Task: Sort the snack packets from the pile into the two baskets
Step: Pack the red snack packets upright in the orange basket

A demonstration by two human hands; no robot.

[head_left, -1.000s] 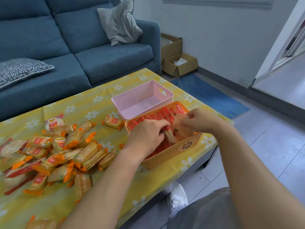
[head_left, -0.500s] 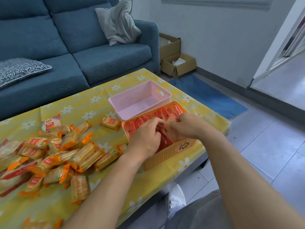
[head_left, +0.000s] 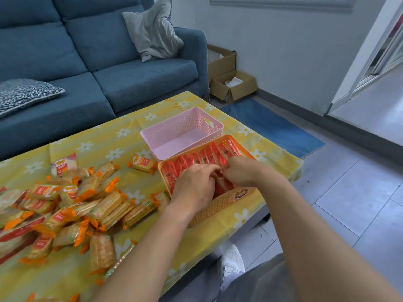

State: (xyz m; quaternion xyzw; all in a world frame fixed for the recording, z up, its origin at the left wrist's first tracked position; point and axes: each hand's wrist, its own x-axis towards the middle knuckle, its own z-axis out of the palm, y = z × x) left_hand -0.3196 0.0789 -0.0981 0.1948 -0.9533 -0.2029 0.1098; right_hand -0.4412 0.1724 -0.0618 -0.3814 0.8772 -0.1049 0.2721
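An orange basket (head_left: pixel 214 209) at the table's right front holds a row of red snack packets (head_left: pixel 197 159) standing on edge. Both my hands are inside it. My left hand (head_left: pixel 194 187) and my right hand (head_left: pixel 246 171) meet over the near part of the row, fingers curled on red packets there. Behind it stands a pink basket (head_left: pixel 185 127) with nothing in it. A pile of orange-trimmed cracker packets (head_left: pixel 72 205) covers the table's left side. One packet (head_left: pixel 144 164) lies alone left of the orange basket.
The low table has a yellow daisy-print cloth (head_left: pixel 104 140). A blue sofa (head_left: pixel 98 62) with a grey cushion stands behind it. Cardboard boxes (head_left: pixel 233 83) and a blue mat (head_left: pixel 272 125) lie on the floor to the right. My shoe (head_left: pixel 231 262) shows below the table edge.
My right hand came down from above the basket's right end and joined my left hand in the red packets. The view shifted slightly.
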